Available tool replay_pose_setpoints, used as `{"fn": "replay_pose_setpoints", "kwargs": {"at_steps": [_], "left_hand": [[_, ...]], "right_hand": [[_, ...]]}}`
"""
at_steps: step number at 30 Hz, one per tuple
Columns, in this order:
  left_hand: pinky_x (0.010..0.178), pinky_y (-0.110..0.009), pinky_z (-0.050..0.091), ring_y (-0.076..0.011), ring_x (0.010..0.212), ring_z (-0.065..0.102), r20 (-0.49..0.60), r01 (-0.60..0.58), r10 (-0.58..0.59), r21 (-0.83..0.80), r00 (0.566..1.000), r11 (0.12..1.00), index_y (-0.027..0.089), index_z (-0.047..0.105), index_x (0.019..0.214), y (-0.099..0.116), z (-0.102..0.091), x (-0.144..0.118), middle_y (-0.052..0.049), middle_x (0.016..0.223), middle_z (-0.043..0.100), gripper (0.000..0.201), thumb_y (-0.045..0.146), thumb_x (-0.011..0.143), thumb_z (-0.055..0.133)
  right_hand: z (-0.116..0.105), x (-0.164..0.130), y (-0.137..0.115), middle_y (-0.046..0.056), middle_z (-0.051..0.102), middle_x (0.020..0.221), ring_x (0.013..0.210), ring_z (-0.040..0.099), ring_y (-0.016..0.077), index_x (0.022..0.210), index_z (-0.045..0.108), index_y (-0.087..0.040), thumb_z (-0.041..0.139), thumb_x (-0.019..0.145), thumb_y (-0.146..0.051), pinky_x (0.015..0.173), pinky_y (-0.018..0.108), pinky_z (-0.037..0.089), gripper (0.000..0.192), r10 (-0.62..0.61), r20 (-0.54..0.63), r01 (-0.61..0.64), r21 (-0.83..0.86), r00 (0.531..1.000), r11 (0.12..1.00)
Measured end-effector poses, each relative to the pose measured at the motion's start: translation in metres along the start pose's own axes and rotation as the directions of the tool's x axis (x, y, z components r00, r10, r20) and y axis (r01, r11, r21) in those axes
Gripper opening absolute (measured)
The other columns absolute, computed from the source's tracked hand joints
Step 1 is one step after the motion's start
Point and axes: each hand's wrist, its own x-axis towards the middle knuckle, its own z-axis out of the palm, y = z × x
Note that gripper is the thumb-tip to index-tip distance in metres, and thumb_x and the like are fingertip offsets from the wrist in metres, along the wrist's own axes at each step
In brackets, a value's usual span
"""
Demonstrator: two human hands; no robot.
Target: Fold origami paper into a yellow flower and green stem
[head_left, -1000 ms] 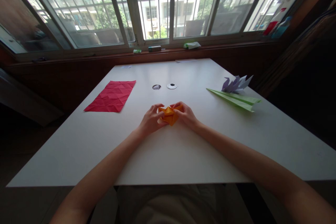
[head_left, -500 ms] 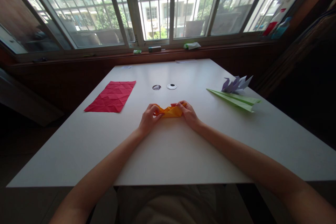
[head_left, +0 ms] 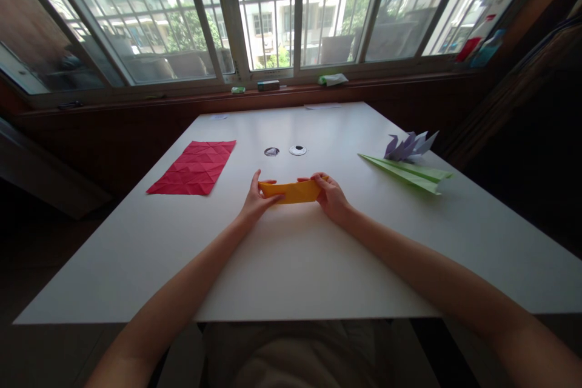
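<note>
A folded strip of orange-yellow paper (head_left: 296, 192) stretches between my two hands, just above the white table. My left hand (head_left: 259, 197) grips its left end, thumb along the near face and the other fingers at the back, with the index finger pointing up. At the right end, my right hand (head_left: 331, 195) pinches the paper between thumb and fingers. The fingertips behind the strip are partly hidden. Beyond it lie two round pieces, a grey patterned disc (head_left: 271, 151) and a white disc with a black spot (head_left: 298, 150).
A creased red paper sheet (head_left: 193, 168) lies to the left on the white table (head_left: 273, 279). To the right are a light green paper plane (head_left: 404, 173) and purple folded paper cranes (head_left: 407, 147). Small packets (head_left: 333, 79) rest on the window sill.
The orange-yellow paper has gone from bunched with a dip in its top edge to a flatter, straighter strip. My hands have moved slightly apart, and my left index finger has lifted.
</note>
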Motion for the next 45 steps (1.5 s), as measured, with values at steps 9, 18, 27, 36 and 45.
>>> {"fn": "replay_pose_setpoints", "kwargs": {"at_steps": [9, 18, 27, 36, 45], "left_hand": [[0.075, -0.031, 0.048, -0.0226, 0.092, 0.06, 0.258, 0.176, -0.153, -0.07, 0.954, 0.982, 0.018, 0.05, 0.114, 0.015, 0.0, -0.008, -0.011, 0.11, 0.058, 0.055, 0.036, 0.065, 0.067], [0.074, -0.035, 0.047, -0.0227, 0.082, 0.06, 0.118, 0.04, -0.042, 0.021, 0.992, 0.999, 0.013, 0.066, 0.086, 0.007, 0.005, -0.004, -0.006, 0.087, 0.067, 0.037, 0.026, 0.052, 0.072], [0.082, -0.034, 0.043, -0.0217, 0.091, 0.058, 0.193, -0.074, 0.05, 0.116, 0.98, 0.991, 0.02, 0.065, 0.094, 0.01, 0.003, -0.005, -0.002, 0.094, 0.066, 0.031, 0.026, 0.063, 0.064], [0.073, -0.034, 0.047, -0.0223, 0.083, 0.061, 0.105, 0.111, -0.108, -0.029, 0.989, 0.993, 0.015, 0.065, 0.09, 0.011, 0.005, -0.006, -0.007, 0.09, 0.066, 0.035, 0.029, 0.059, 0.069], [0.075, -0.035, 0.048, -0.0204, 0.079, 0.063, 0.075, 0.124, -0.117, -0.101, 0.99, 0.987, 0.014, 0.062, 0.093, 0.008, 0.003, -0.005, -0.008, 0.092, 0.065, 0.039, 0.031, 0.059, 0.07]], "right_hand": [[-0.004, 0.003, -0.002, 0.003, 0.068, 0.091, 0.09, 0.059, 0.0228, 0.07, 0.048, -0.023, 0.057, 0.068, -0.041, 0.077, 0.039, 0.044, 0.021, 0.05, -0.015, -0.05, 0.004, 0.999, 0.999], [0.006, -0.008, -0.014, 0.001, 0.066, 0.093, 0.092, 0.058, 0.0201, 0.079, 0.056, -0.022, 0.055, 0.071, -0.037, 0.08, 0.036, 0.042, 0.017, 0.153, 0.117, -0.151, -0.029, 0.981, 0.988], [0.01, -0.011, -0.016, -0.002, 0.066, 0.083, 0.083, 0.059, 0.0168, 0.079, 0.059, -0.022, 0.056, 0.07, -0.025, 0.079, 0.032, 0.042, 0.011, 0.149, 0.188, -0.145, -0.033, 0.971, 0.989], [0.009, -0.011, -0.015, 0.0, 0.065, 0.084, 0.087, 0.059, 0.0186, 0.079, 0.059, -0.021, 0.055, 0.071, -0.031, 0.079, 0.033, 0.042, 0.013, 0.143, 0.172, -0.133, -0.071, 0.975, 0.989], [0.009, -0.015, -0.016, 0.002, 0.062, 0.098, 0.094, 0.056, 0.0175, 0.097, 0.056, -0.024, 0.06, 0.069, -0.032, 0.08, 0.03, 0.042, 0.03, 0.146, 0.223, -0.123, -0.116, 0.964, 0.986]]}}
